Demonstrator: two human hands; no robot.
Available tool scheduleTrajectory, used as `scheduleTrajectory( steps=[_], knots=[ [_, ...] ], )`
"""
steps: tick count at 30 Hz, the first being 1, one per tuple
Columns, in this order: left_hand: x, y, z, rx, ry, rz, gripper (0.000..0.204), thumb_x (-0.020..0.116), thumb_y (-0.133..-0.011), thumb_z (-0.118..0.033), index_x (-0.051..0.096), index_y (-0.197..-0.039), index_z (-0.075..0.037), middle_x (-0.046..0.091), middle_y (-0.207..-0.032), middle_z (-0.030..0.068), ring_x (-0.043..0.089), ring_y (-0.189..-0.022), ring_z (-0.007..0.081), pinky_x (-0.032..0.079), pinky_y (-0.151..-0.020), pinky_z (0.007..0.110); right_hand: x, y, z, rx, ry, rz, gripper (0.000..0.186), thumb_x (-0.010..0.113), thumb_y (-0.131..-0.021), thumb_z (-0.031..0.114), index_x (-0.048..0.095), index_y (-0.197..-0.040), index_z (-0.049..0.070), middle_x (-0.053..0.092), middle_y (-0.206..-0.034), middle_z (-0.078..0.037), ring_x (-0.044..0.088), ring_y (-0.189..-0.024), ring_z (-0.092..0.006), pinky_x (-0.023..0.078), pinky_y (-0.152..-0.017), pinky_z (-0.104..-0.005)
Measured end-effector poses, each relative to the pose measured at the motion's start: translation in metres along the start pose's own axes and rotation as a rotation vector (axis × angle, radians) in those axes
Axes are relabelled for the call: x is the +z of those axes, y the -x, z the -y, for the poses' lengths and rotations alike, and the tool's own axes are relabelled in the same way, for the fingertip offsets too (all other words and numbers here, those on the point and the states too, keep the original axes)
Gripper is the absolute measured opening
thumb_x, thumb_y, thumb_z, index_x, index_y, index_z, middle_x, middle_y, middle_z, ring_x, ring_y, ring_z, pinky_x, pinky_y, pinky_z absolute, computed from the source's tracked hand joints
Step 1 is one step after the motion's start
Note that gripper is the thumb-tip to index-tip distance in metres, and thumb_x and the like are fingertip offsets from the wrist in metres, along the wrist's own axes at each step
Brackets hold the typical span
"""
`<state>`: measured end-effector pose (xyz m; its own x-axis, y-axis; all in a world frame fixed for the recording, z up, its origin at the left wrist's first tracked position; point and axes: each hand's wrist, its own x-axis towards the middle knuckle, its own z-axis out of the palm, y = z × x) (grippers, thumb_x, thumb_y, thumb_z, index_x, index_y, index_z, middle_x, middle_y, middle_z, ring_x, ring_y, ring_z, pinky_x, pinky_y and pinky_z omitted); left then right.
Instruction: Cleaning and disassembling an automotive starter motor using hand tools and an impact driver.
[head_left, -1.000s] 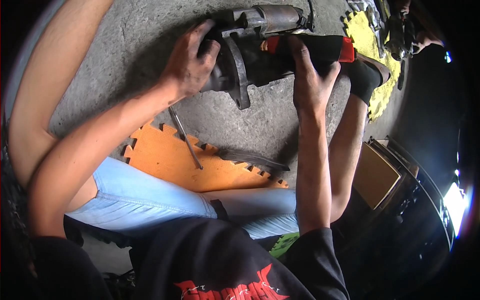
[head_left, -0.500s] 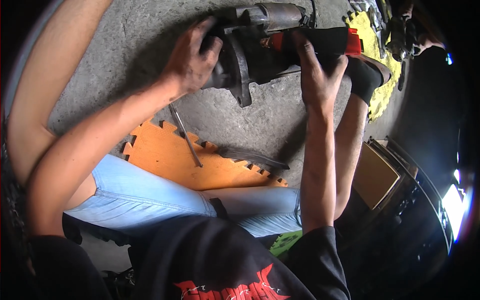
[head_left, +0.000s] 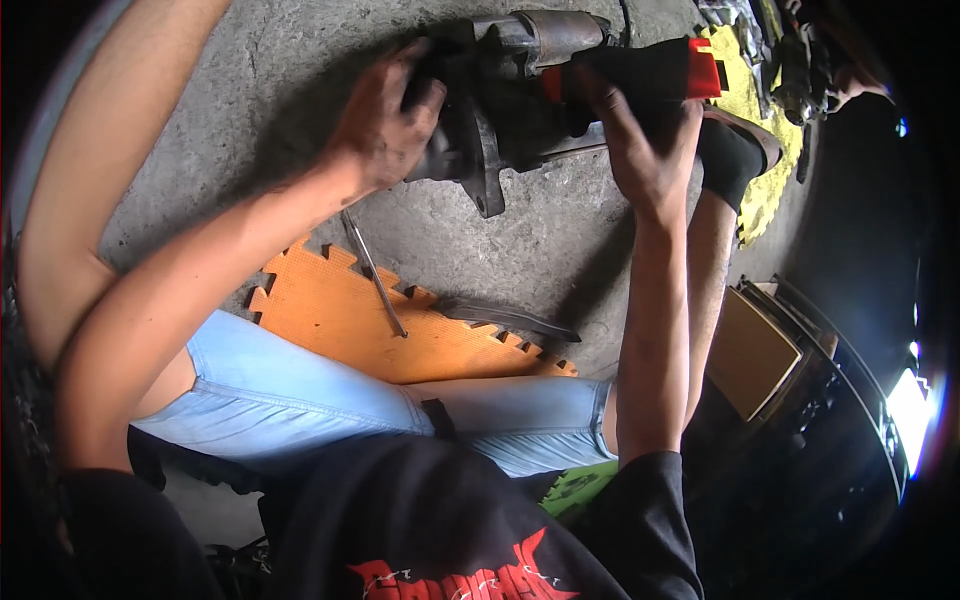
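Observation:
A dark, greasy starter motor with a flanged housing lies on the concrete at the top middle. A metal cylinder runs along its far side. My left hand is curled over the motor's left end and steadies it; the fingertips are blurred and partly lost against the dark metal. My right hand is wrapped around a red-and-black power tool, held over the motor's right part. The tool's working tip cannot be made out.
An orange foam mat lies before my legs, with a thin metal rod and a dark flat bar on it. A yellow mat and another person's hand are at far right. Brown boards stand nearby.
My right hand and the power tool have shifted slightly right and the tool's right end has tilted up. My left hand and the starter motor have hardly moved.

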<state>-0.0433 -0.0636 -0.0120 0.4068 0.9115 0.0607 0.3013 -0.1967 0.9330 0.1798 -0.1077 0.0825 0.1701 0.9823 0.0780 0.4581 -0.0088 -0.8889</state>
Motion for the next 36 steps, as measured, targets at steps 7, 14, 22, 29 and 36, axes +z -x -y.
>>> scheduleTrajectory(
  steps=[7, 14, 22, 29, 36],
  knots=[
    [-0.008, 0.001, -0.012, -0.087, 0.002, 0.052, 0.048, 0.051, -0.093, -0.021, 0.048, -0.127, 0.013, 0.056, -0.124, 0.0313, 0.056, -0.116, 0.0403, 0.042, -0.103, 0.04, 0.012, 0.011, -0.011, 0.265, -0.157, -0.204, 0.019, 0.073, -0.087, 0.016, 0.071, -0.094, -0.001, 0.072, -0.084, -0.004, 0.064, -0.072, -0.0086, 0.05, -0.069, -0.0234],
    [-0.008, 0.007, 0.0, -0.101, -0.098, 0.086, 0.053, 0.05, -0.096, -0.025, 0.043, -0.136, 0.009, 0.046, -0.138, 0.0289, 0.045, -0.13, 0.0389, 0.035, -0.111, 0.04, 0.008, 0.032, -0.002, 0.269, -0.276, -0.235, 0.019, 0.072, -0.086, 0.007, 0.07, -0.101, -0.004, 0.072, -0.096, -0.008, 0.066, -0.085, -0.0117, 0.052, -0.081, -0.0257],
    [-0.002, 0.008, 0.005, -0.055, -0.124, 0.088, 0.05, 0.05, -0.098, -0.025, 0.041, -0.139, 0.003, 0.046, -0.139, 0.026, 0.044, -0.131, 0.0371, 0.034, -0.112, 0.041, -0.027, 0.014, 0.003, -0.104, 0.15, 0.211, 0.025, 0.075, -0.08, 0.008, 0.072, -0.105, 0.003, 0.073, -0.1, -0.008, 0.069, -0.091, -0.0154, 0.053, -0.083, -0.0281],
    [-0.006, 0.007, 0.003, -0.125, -0.081, 0.092, 0.052, 0.047, -0.099, -0.026, 0.041, -0.139, 0.005, 0.045, -0.141, 0.0267, 0.042, -0.133, 0.0372, 0.032, -0.113, 0.04, -0.022, -0.012, -0.002, 0.029, 0.184, 0.257, 0.025, 0.079, -0.08, 0.02, 0.075, -0.101, 0.007, 0.074, -0.09, -0.008, 0.07, -0.081, -0.0178, 0.053, -0.075, -0.0301],
    [-0.007, 0.007, 0.009, -0.03, -0.112, 0.097, 0.052, 0.047, -0.098, -0.025, 0.042, -0.138, 0.008, 0.046, -0.139, 0.0284, 0.043, -0.132, 0.0392, 0.032, -0.113, 0.041, -0.03, -0.028, -0.001, -0.126, 0.185, 0.438, 0.024, 0.079, -0.079, 0.019, 0.075, -0.1, 0.008, 0.073, -0.097, -0.008, 0.069, -0.081, -0.0209, 0.054, -0.075, -0.0317]
  ],
)
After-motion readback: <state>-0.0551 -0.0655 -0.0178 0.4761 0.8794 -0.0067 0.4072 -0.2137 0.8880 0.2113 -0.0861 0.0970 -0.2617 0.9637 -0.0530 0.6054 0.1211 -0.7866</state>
